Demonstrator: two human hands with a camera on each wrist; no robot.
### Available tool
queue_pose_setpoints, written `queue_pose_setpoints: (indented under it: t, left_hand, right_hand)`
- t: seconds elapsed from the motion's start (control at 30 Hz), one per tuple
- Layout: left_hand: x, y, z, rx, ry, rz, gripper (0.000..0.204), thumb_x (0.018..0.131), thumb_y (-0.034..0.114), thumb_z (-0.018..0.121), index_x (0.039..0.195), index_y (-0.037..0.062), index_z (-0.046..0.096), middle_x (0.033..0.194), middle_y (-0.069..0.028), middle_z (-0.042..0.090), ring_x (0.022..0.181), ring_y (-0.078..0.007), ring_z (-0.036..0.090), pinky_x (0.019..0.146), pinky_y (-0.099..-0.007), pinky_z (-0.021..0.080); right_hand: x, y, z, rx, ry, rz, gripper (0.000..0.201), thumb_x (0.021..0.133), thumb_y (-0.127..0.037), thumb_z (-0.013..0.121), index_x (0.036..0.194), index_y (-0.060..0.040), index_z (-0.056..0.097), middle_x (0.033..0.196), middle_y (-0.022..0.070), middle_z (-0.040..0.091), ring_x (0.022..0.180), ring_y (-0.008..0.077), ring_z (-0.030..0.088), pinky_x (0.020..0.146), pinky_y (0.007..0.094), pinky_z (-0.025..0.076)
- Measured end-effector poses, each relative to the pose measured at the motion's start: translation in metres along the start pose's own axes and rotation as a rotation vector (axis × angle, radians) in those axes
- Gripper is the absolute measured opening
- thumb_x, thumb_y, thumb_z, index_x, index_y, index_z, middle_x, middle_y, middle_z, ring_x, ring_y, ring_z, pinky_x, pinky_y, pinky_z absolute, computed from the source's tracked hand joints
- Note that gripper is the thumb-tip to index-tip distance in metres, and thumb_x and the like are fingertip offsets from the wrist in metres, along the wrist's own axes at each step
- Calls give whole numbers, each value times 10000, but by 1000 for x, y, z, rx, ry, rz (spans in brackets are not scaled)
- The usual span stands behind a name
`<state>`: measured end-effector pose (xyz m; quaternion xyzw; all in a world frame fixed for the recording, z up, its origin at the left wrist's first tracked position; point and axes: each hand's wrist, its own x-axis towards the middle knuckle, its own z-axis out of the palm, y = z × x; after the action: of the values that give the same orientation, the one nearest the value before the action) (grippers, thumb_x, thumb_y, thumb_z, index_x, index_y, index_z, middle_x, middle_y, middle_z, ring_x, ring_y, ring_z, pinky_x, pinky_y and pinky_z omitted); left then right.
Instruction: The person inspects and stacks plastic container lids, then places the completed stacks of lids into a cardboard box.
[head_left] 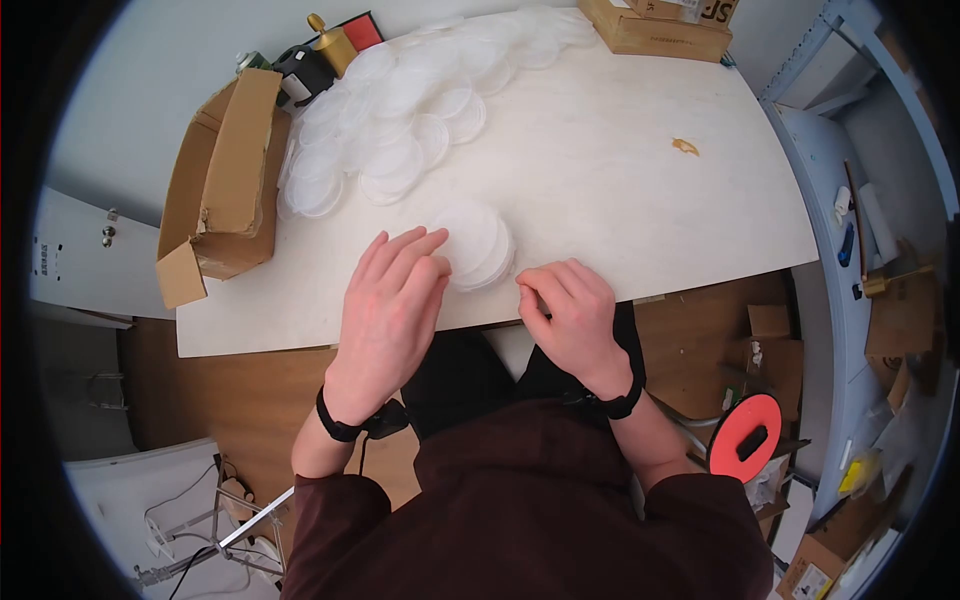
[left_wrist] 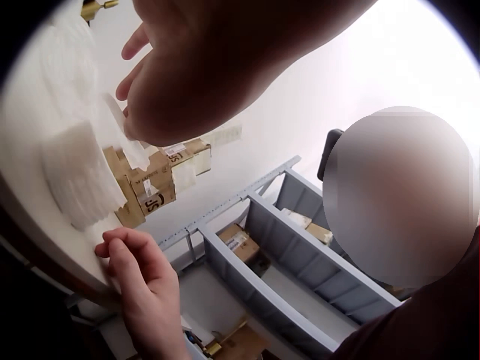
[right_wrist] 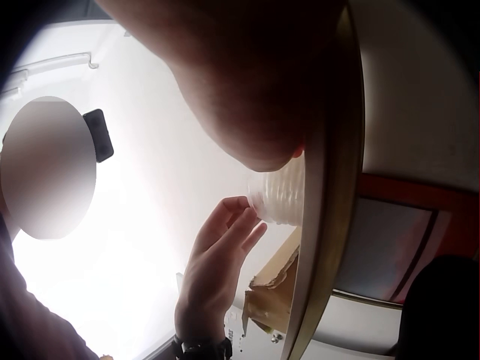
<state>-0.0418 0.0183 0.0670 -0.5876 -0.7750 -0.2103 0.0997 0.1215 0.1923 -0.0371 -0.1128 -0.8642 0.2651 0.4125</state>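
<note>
A stack of round, translucent plastic lids (head_left: 478, 250) stands near the front edge of the table. At its left side is my left hand (head_left: 395, 285), thumb and forefinger pinching the edge of the top lid (left_wrist: 120, 131), which tilts up from the pile in the left wrist view. The right wrist view shows these left fingers (right_wrist: 238, 217) at the top of the stack. Just right of the stack, my right hand (head_left: 572, 305) hovers by the table edge with loosely curled fingers, nothing visible between them.
Many more loose lids (head_left: 395, 110) spread across the back left of the white table (head_left: 620, 190). An open cardboard box (head_left: 225, 180) stands at the left edge, and more boxes (head_left: 665, 35) sit at the back right. Blue-grey shelving (head_left: 840, 190) runs along the right side.
</note>
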Motion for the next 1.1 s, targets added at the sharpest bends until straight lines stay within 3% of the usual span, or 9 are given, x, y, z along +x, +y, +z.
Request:
queue_pose_setpoints:
  t: [0.1, 0.3, 0.4, 0.53, 0.6, 0.67, 0.73, 0.93, 1.1]
  left_hand:
    - [-4, 5, 18, -24, -123, 12, 171, 1005, 87, 790, 1102, 36, 658, 1529, -185, 684, 1456, -440, 618, 1243, -630, 465]
    - [-4, 6, 31, 5, -64, -14, 265, 1011, 222, 833, 1125, 46, 670, 1455, -162, 693, 1446, -410, 604, 1255, -654, 423]
    - [0, 9, 32, -22, -45, -34, 273, 992, 193, 839, 1140, 52, 658, 1428, -159, 696, 1446, -417, 604, 1269, -668, 404]
    - [2, 8, 22, -67, -76, -28, 400, 1017, 219, 822, 1365, 75, 686, 1438, -149, 691, 1450, -399, 596, 1276, -678, 387]
    - [3, -9, 14, -72, -66, -19, 427, 1035, 213, 803, 1424, 74, 695, 1477, -148, 686, 1424, -410, 610, 1257, -620, 435]
    - [10, -36, 3, -87, 139, -142, 343, 1063, 196, 770, 1359, 30, 722, 1457, -166, 700, 1383, -415, 628, 1190, -538, 506]
    - [18, -86, -1, 148, 252, -179, 326, 1072, 155, 740, 1369, 24, 723, 1469, -174, 706, 1364, -415, 646, 1124, -488, 547]
    - [25, -190, 10, 397, 203, -301, 293, 1044, 99, 738, 1333, 65, 770, 1444, -148, 745, 1362, -385, 668, 1109, -483, 570]
    - [26, -198, 20, 424, 179, -305, 146, 1002, 77, 754, 1143, 43, 768, 1324, -103, 791, 1255, -366, 716, 1023, -482, 594]
  right_hand:
    - [0, 0, -1, -3, -12, 10, 133, 881, 0, 810, 970, -85, 760, 863, 51, 716, 760, 273, 680, 668, 414, 532]
    - [1, -2, -2, -3, -22, 19, 133, 879, -12, 805, 976, -92, 758, 862, 51, 701, 770, 275, 678, 676, 417, 537]
    - [1, -3, -2, -7, -28, 24, 133, 883, -19, 801, 986, -89, 756, 888, 59, 709, 795, 291, 684, 689, 428, 544]
    - [0, -3, -2, 3, -41, 16, 131, 887, -12, 797, 988, -83, 754, 886, 68, 713, 795, 304, 680, 688, 436, 538]
    - [1, -3, -1, 1, -48, 19, 130, 887, -10, 795, 987, -82, 753, 884, 69, 714, 792, 307, 678, 685, 437, 536]
    - [0, -2, -1, 18, -30, 25, 121, 890, -9, 793, 979, -79, 748, 885, 71, 716, 787, 313, 674, 681, 442, 531]
    - [-1, -1, 0, 20, -32, 25, 118, 892, -11, 794, 977, -78, 747, 889, 73, 719, 787, 315, 674, 681, 442, 531]
    - [2, -3, -1, 13, -28, 19, 116, 894, -15, 797, 979, -76, 749, 897, 78, 726, 789, 318, 674, 681, 442, 530]
    - [0, -2, -2, 13, -37, 27, 123, 892, -13, 796, 985, -78, 747, 893, 76, 720, 789, 316, 673, 680, 442, 528]
